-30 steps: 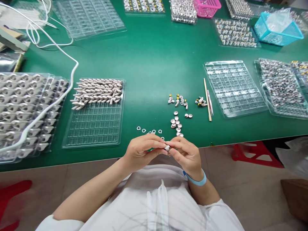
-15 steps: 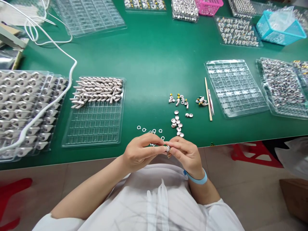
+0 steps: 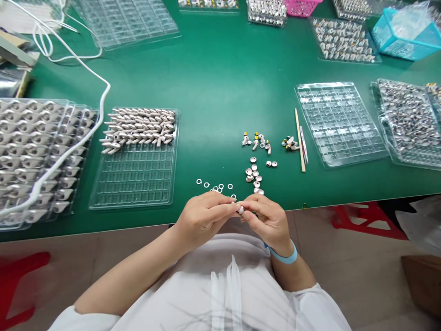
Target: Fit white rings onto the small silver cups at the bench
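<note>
At the table's near edge, my left hand point(image 3: 203, 214) and my right hand point(image 3: 268, 218) meet, pinching one small white and silver earbud-like piece point(image 3: 241, 210) between their fingertips. The fingers cover most of it. Just beyond my left hand lie several thin white rings point(image 3: 206, 185). Past my right hand is a loose group of small silver, cup-shaped shells point(image 3: 255, 174). Farther back sit several white stemmed pieces with yellow tips point(image 3: 255, 144), and a similar little pile point(image 3: 290, 143) is to their right.
A wooden stick point(image 3: 299, 140) and tweezers point(image 3: 304, 145) lie beside a clear plastic tray point(image 3: 341, 124). On the left, a half-filled tray point(image 3: 138, 184) holds stemmed metallic parts; a white cable point(image 3: 79, 138) crosses larger stacked trays point(image 3: 31, 161). A blue basket point(image 3: 406, 41) stands far right.
The small piece has turned slightly between my fingertips and shows more of its white side. Both hands stay in nearly the same place; the view has shifted a little.
</note>
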Tool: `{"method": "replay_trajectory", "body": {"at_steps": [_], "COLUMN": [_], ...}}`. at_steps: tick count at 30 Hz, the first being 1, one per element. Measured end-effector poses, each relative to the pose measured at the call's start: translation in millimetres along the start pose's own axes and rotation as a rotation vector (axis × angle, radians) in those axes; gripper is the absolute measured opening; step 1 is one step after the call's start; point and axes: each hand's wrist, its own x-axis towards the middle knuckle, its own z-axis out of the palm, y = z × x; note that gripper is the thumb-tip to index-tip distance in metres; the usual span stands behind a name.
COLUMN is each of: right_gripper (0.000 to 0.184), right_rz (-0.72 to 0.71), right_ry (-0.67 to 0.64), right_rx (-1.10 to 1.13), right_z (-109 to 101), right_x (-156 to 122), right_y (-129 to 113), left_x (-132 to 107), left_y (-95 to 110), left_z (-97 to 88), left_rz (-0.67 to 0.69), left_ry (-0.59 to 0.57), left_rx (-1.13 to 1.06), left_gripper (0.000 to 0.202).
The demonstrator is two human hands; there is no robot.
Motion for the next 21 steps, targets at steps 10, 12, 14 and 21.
{"method": "replay_trajectory", "body": {"at_steps": [10, 12, 14, 21], "right_gripper": [0.022, 0.021, 0.022, 0.027], "right_rz": [0.030, 0.033, 0.029, -0.018], "right_ry": [0.012, 0.015, 0.020, 0.078], "right_rx": [-0.018, -0.026, -0.038, -0.098], "right_z": [0.9, 1.3, 2.3, 6.4], "right_x": [-1.2, -0.9, -0.6, -0.6], "right_y": [0.5, 0.1, 0.0, 0.1], "left_x": [1.0, 2.4, 4.2, 7.7], "left_y": [3.4, 4.8, 6.4, 12.2], "left_z": [2.9, 2.8, 2.2, -1.4], "left_rz": [-0.062, -0.079, -0.097, -0.251], "left_ry": [0.020, 0.009, 0.003, -0.021], "left_rx": [-0.037, -0.065, -0.097, -0.177], "left_gripper": [0.013, 0.014, 0.015, 0.010]}}
